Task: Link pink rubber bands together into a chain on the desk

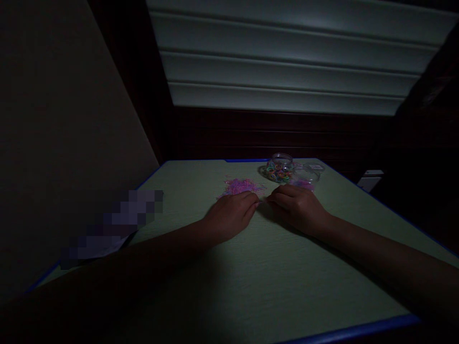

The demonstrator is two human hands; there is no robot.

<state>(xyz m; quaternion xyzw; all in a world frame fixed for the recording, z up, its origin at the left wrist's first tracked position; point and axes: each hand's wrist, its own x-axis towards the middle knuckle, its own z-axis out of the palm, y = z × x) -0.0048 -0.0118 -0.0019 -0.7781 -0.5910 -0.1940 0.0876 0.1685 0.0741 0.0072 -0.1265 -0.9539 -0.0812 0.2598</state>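
Note:
My left hand is closed in a pinch just in front of a loose pile of thin pink and purple bands. A tiny pinkish bit shows at its fingertips, too small to name. Close to its right, my right hand is also pinched closed, and what its fingers hold is hidden. The fingertips of both hands face each other with a small gap between them. Behind my right hand stands an open clear jar of colourful hair ties. Beside it is a clear round container, with pink bits near its base.
The pale green table has a blue edge. A pixelated flat object lies along its left side. A wall rises at the left, and a slatted shutter stands behind the table. The room is dim.

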